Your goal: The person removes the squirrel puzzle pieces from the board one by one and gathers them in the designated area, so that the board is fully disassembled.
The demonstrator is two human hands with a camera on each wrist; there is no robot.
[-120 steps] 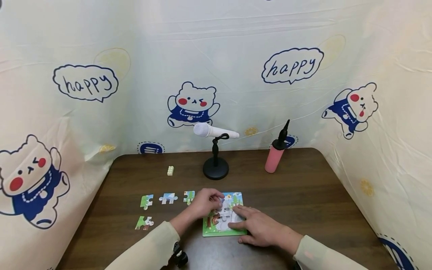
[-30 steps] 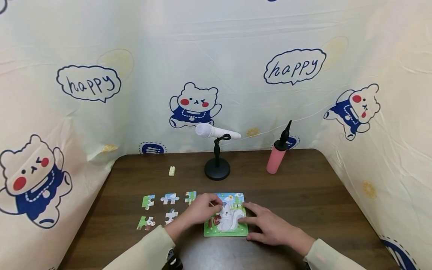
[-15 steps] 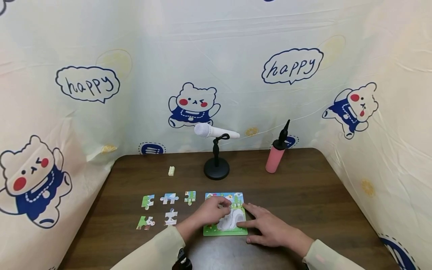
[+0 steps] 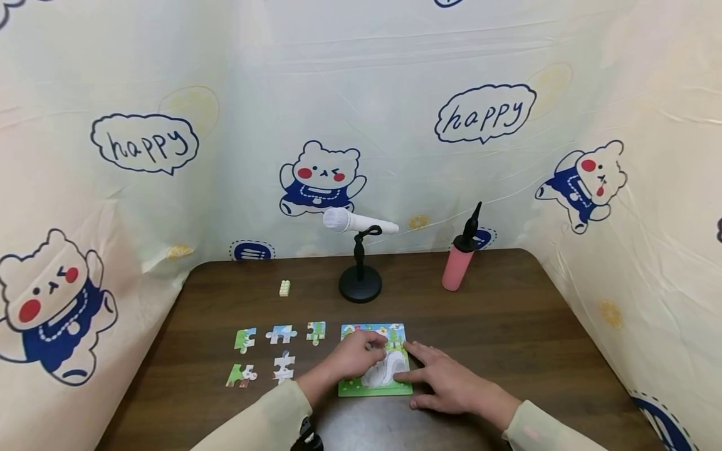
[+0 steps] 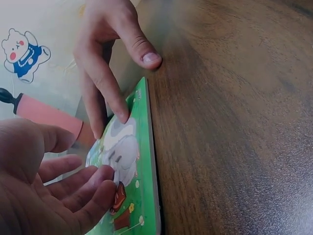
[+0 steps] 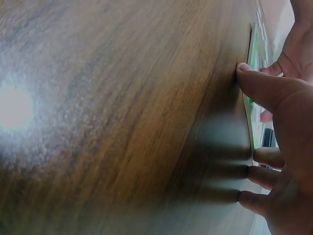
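A green-bordered puzzle board (image 4: 372,390) is seen on a dark wooden bench (image 4: 502,332), its picture partly hidden by two hands held apart from each other. Blue sky, green trees, flowers and a white figure shaded in grey are shown on it; how many pieces are seated there cannot be told.

The board is reached from nine o'clock by the left hand (image 4: 355,356), its fingers bent over the picture and their tips brought to its surface (whether a piece is pinched there cannot be told). Between three and four o'clock, the board's edge is touched by the right hand (image 4: 448,381), its fingers loosely spread and clamped on nothing.

Five loose puzzle pieces (image 4: 281,334) are laid flat between nine and ten o'clock of the board, three in the upper row and two in the lower, coloured in green, blue, white and brown. One pale toy brick (image 4: 284,288) is placed at ten o'clock, one white microphone (image 4: 361,222) is propped on a black stand (image 4: 360,285) at twelve, and one pink pump (image 4: 457,270) with a black top is stood between one and two.
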